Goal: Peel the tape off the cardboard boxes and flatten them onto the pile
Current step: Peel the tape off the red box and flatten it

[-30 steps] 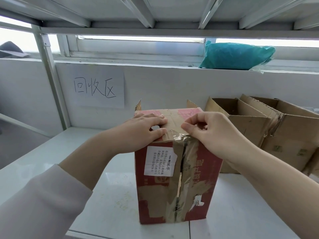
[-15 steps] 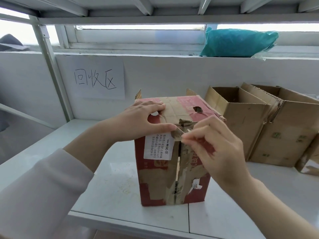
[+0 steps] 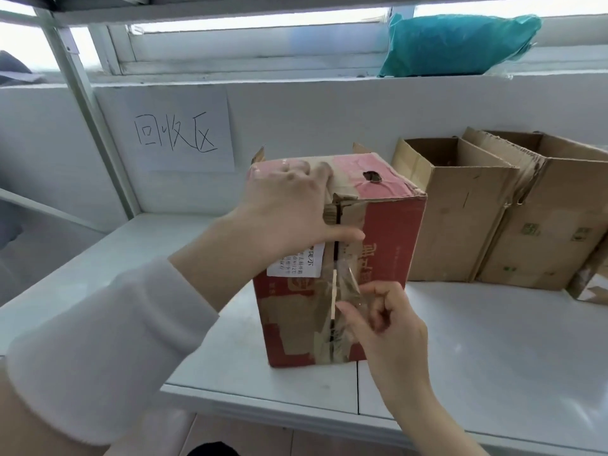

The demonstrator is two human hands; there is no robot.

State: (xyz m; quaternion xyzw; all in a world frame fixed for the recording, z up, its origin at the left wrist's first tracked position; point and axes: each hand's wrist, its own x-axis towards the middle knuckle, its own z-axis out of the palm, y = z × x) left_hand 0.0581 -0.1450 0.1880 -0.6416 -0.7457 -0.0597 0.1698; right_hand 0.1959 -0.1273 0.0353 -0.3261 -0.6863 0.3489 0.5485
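Note:
A red cardboard box (image 3: 388, 238) stands upright near the front of the white table (image 3: 477, 340), its front seam partly bared. My left hand (image 3: 289, 205) grips the box's top front edge, fingers on top and thumb across the front above a white label (image 3: 296, 264). My right hand (image 3: 381, 320) pinches a strip of clear tape (image 3: 348, 284) that stretches from the seam down to my fingers, about halfway down the front face.
Two open brown cardboard boxes (image 3: 460, 205) (image 3: 556, 218) stand against the wall at the right. A paper sign (image 3: 177, 133) hangs on the wall at left. A teal bag (image 3: 457, 44) lies on the window ledge. A metal rack post (image 3: 85, 103) rises at left.
My right hand has pulled the tape from the box's top edge down the front seam to about mid-height. My left hand stayed on the top edge. The view tilted down.

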